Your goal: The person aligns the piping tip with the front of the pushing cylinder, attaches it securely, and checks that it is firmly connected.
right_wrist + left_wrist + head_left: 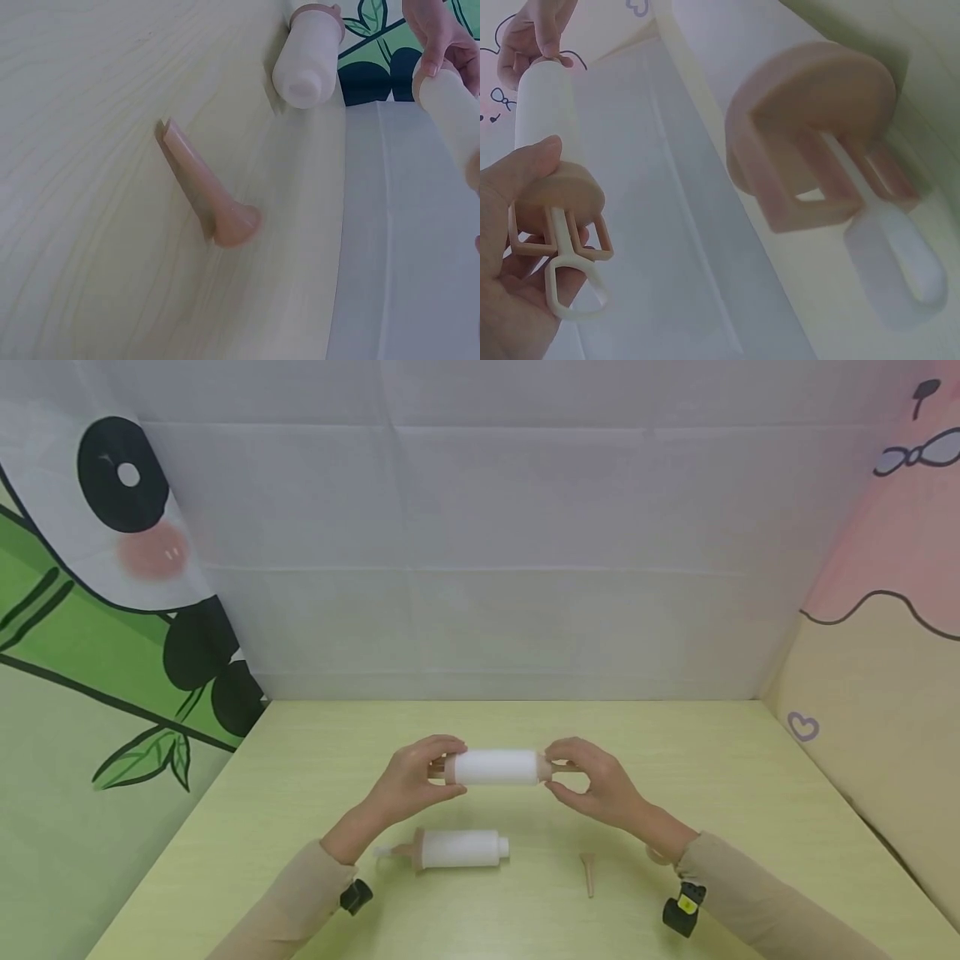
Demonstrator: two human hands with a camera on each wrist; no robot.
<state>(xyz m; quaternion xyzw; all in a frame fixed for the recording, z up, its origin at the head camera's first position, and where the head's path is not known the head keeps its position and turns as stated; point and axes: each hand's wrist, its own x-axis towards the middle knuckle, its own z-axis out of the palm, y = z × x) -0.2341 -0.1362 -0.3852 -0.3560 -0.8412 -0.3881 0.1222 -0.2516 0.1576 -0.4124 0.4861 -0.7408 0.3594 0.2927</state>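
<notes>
A white cylinder (495,767) with tan end caps is held level above the pale green table (750,793). My left hand (444,768) pinches its left end, thumb below and fingers above. My right hand (557,770) pinches the right end the same way. The left wrist view shows my left hand (525,217) round the tan cap, with a white ring-shaped plunger handle (570,289) sticking out past the cylinder (544,112). A second white cylinder (459,848) with a tan cap and plunger lies on the table under the hands.
A tan cone-shaped nozzle (588,872) lies on the table near my right forearm, clear in the right wrist view as the nozzle (206,187). A small pale round piece (656,853) peeks out behind the right wrist. Printed cloth walls enclose the table's left, back and right.
</notes>
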